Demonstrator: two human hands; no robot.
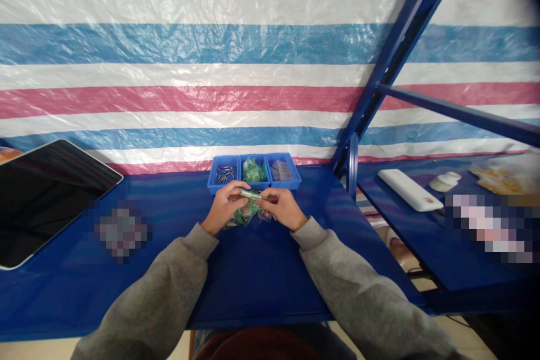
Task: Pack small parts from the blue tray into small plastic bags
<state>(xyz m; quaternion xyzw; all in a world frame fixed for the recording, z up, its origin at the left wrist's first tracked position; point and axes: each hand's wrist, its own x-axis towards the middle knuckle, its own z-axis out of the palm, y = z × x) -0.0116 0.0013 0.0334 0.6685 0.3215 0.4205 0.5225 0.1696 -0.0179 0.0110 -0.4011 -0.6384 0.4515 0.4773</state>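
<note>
Between both hands is a small pale green plastic packet, pinched at its two ends just in front of the blue bins. My left hand grips its left end with thumb and fingers closed. At the other end, my right hand pinches it in the same way. Under the hands lies a pile of green plastic packets, with thin metal pieces showing among them; the fingers partly hide it. What the held packet contains is too small to tell.
Three joined blue bins hold metal pins, green plastic bags and clear plastic bags. A dark-screened tablet lies left. A blue metal frame rises right; beyond it, a white power bank and small white bottle rest on another table.
</note>
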